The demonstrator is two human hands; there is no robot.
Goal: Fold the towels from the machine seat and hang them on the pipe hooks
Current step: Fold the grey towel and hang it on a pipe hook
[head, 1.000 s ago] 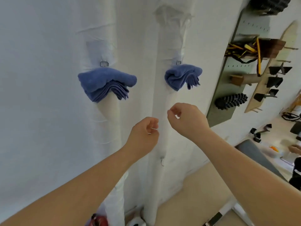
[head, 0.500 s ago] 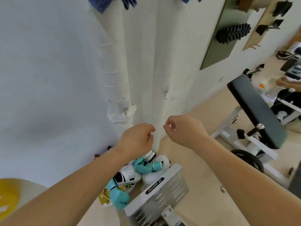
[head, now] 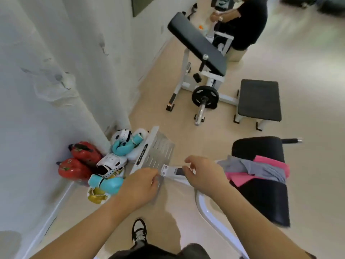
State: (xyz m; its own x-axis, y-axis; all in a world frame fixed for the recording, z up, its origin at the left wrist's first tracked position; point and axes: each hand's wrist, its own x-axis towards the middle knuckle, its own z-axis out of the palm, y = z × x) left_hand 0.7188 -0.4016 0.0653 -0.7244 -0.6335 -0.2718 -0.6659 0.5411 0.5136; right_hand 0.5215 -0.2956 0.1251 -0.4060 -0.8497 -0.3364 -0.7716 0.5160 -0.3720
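Note:
A grey towel (head: 261, 168) and a pink towel (head: 240, 179) lie crumpled together on the black machine seat (head: 261, 200) at the right. My right hand (head: 203, 172) hovers just left of them with loosely curled fingers and holds nothing. My left hand (head: 140, 184) is beside it over the machine's frame, also loosely curled and empty. The white wrapped pipes run up the left side, with a small bare hook (head: 104, 51) on one and a blurred hook (head: 64, 84) on the other.
Red boxing gloves (head: 78, 161) and teal-and-white gloves (head: 119, 148) lie piled at the pipes' foot beside a slotted metal footplate (head: 156, 152). A curl bench (head: 196, 42) with a weight plate (head: 205, 95), a low black bench (head: 259, 100) and a person (head: 242, 21) are farther back.
The view has swung down from the pipes and the hung blue towels to the floor and the machine seat. Both hands came down with it, still empty.

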